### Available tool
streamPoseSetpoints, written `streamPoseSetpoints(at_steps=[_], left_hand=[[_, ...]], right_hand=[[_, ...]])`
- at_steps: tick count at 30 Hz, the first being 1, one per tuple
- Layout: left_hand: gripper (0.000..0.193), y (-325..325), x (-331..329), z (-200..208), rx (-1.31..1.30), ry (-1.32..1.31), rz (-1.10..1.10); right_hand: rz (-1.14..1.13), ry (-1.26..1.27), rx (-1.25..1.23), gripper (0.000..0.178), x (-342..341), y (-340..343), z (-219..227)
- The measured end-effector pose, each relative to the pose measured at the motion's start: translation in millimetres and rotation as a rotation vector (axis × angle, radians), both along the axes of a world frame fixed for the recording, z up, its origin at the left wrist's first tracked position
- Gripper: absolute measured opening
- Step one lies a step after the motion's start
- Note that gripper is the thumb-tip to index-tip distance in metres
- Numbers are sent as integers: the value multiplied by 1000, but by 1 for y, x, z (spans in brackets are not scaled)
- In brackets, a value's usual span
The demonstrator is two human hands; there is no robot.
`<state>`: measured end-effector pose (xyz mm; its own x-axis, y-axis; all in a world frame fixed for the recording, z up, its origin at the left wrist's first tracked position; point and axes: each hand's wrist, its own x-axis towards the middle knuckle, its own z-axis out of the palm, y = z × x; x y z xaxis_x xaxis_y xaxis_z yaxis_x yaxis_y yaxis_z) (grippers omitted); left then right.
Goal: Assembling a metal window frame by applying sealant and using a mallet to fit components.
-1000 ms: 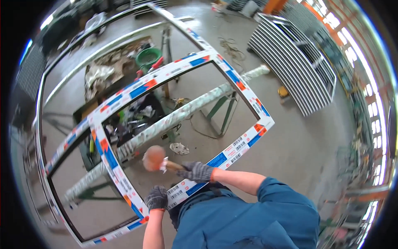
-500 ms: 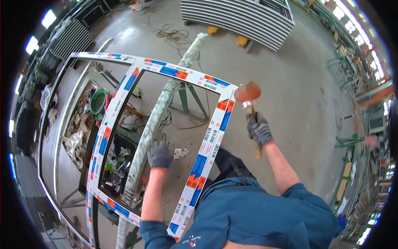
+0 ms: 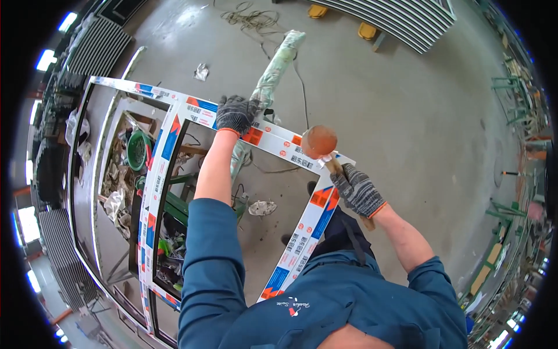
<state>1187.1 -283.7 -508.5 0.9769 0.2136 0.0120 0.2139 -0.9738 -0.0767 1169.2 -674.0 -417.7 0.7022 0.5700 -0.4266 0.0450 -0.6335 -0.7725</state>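
Note:
A large window frame (image 3: 273, 141), wrapped in white, blue and orange protective film, lies across padded supports before me. My left hand (image 3: 235, 114), in a dark knitted glove, grips its far rail, fingers over the edge. In my gloved right hand (image 3: 359, 191) is the wooden handle of a mallet with a round brown head (image 3: 319, 141). The head is over the far right corner of the frame; whether it touches cannot be made out. The handle's lower end shows below my right hand.
A support bar (image 3: 279, 67) wrapped in pale green film runs beneath the frame. To the left, a green basin (image 3: 138, 150) sits among scraps. Cable (image 3: 251, 20) lies coiled on the floor. Stacked metal profiles (image 3: 395, 20) stand at the far side, and a crumpled scrap (image 3: 263, 207) lies below the frame.
My left hand has moved from inside the frame's opening up to its far rail and taken hold there. The mallet has moved left, over the corner, and the corner joint now looks shifted.

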Motion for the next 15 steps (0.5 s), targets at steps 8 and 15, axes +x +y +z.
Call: streamPoseSetpoints(at_steps=[8, 15], left_hand=[[39, -11, 0, 23, -86, 118, 2], [41, -9, 8, 22, -161, 17, 92]], right_hand=[[-45, -207, 495, 26, 26, 50, 73], [325, -270, -353, 34, 13, 65, 8]])
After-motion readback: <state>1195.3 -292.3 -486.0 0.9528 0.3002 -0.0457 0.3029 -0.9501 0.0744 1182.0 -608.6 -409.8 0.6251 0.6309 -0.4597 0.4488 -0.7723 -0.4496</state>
